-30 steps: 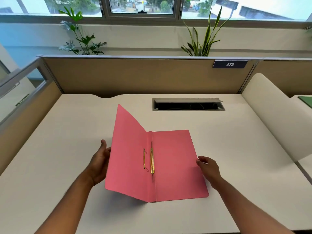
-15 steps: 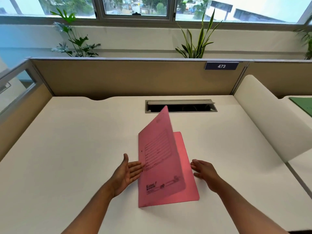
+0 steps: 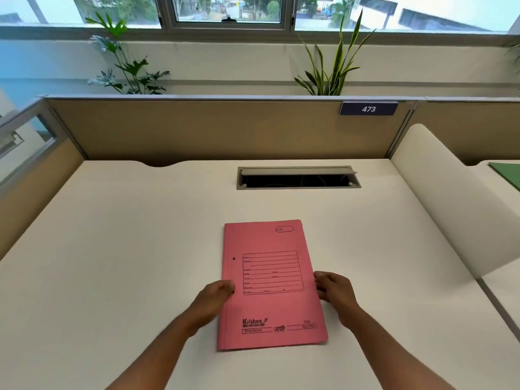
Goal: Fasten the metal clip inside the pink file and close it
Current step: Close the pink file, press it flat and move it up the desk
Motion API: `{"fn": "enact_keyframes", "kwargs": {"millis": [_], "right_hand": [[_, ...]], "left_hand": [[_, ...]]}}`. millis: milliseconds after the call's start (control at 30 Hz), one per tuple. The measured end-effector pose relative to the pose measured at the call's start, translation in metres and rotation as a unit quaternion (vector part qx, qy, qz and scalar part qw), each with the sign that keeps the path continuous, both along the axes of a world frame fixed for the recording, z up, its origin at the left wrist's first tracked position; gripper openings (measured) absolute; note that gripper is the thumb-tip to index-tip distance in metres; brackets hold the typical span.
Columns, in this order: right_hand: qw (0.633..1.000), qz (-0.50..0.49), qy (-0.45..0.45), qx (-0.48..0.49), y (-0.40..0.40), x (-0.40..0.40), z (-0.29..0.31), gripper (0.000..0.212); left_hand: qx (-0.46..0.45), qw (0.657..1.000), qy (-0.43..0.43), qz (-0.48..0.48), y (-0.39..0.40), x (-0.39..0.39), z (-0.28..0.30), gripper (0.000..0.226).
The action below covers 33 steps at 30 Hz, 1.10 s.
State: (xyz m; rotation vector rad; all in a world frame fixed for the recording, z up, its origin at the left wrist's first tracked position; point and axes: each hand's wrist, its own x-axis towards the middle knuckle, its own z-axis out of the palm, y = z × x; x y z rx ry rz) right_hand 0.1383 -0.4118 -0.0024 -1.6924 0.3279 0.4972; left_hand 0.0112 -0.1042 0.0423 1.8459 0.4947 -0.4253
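Observation:
The pink file (image 3: 270, 282) lies closed and flat on the white desk (image 3: 112, 249), front cover up, with a printed form box and the "Krishna" logo showing. The metal clip is hidden inside. My left hand (image 3: 213, 298) rests on the file's left spine edge, its fingers curled onto the cover. My right hand (image 3: 334, 289) holds the right edge, fingertips touching the cover's side. Both forearms reach in from the bottom of the view.
A grey cable slot (image 3: 298, 178) with its flap raised sits in the desk behind the file. Tan partition panels (image 3: 213, 130) wall the back and left, with a "473" label (image 3: 368, 109). A rounded white divider (image 3: 450, 204) bounds the right; a green folder (image 3: 506, 173) lies beyond it.
The open file's left cover swung over to the right and now lies flat and shut. My left hand followed it onto the spine edge; my right hand stayed at the right edge.

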Motion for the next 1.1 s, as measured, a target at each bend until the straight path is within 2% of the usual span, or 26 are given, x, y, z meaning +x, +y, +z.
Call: {"fn": "enact_keyframes", "kwargs": {"millis": [67,200,333,500,600,733,967,1100], "right_hand": [[0.996,0.011,-0.048,-0.069,0.004,-0.004,-0.005,0.013],[0.975,0.05,-0.124,-0.177,0.014,-0.008,-0.007,0.022],[0.943,0.093,-0.18,-0.264,0.017,-0.009,-0.01,0.034],[0.867,0.168,-0.283,-0.373,0.023,-0.011,-0.015,0.041],[0.823,0.216,-0.346,-0.395,0.036,-0.011,-0.015,0.039],[0.799,0.281,-0.371,-0.38,0.057,-0.017,-0.014,0.04],[0.74,0.423,-0.385,-0.355,0.109,-0.028,-0.018,0.058],[0.73,0.454,-0.362,-0.36,0.142,-0.026,-0.023,0.057]], "left_hand": [[0.123,0.991,-0.008,-0.05,-0.009,-0.001,-0.005,0.048],[0.218,0.972,-0.031,-0.086,-0.018,-0.006,-0.013,0.052],[0.264,0.956,-0.05,-0.115,-0.017,-0.01,-0.019,0.07],[0.305,0.94,-0.054,-0.143,-0.016,-0.012,-0.026,0.093],[0.337,0.924,-0.058,-0.171,-0.009,-0.009,-0.028,0.099],[0.39,0.887,-0.038,-0.246,0.0,0.004,-0.029,0.112],[0.417,0.851,-0.016,-0.319,0.011,0.022,-0.034,0.128],[0.425,0.844,-0.027,-0.327,0.023,0.028,-0.036,0.133]]}}
